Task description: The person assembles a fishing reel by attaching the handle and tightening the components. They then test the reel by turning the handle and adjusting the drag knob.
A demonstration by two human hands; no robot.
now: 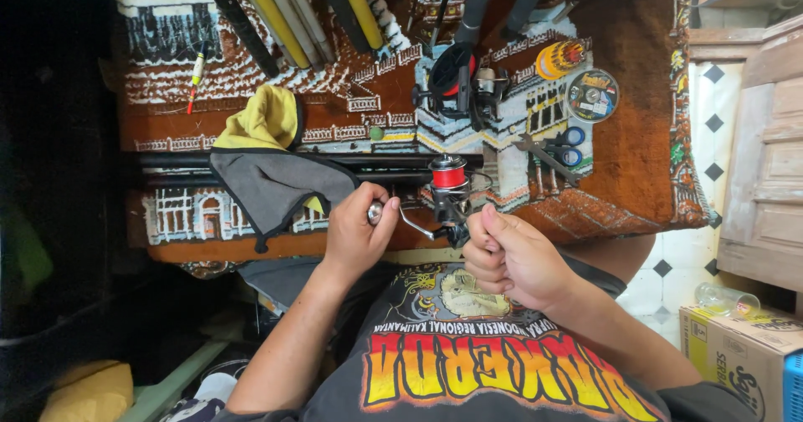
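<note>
Toward the left edge of the patterned rug [636,138], a red-and-white float [197,71] is seen, with a bundle of rod tubes [284,12] near the far edge. A yellow-and-grey cloth bag [272,163] is draped over a dark fishing rod [176,161] lying across the near part of the rug. At the near edge, the metal knob of the reel handle [376,213] is pinched by the left hand [355,234], fingers clenched around it. The spinning reel with a red spool [450,189] is mounted on the rod, just right of that hand. The right hand [510,259] is closed in a fist touching the reel's base; what it grasps cannot be told. A second reel [458,83], line spools [577,75] and blue-handled pliers [556,148] are set farther right.
</note>
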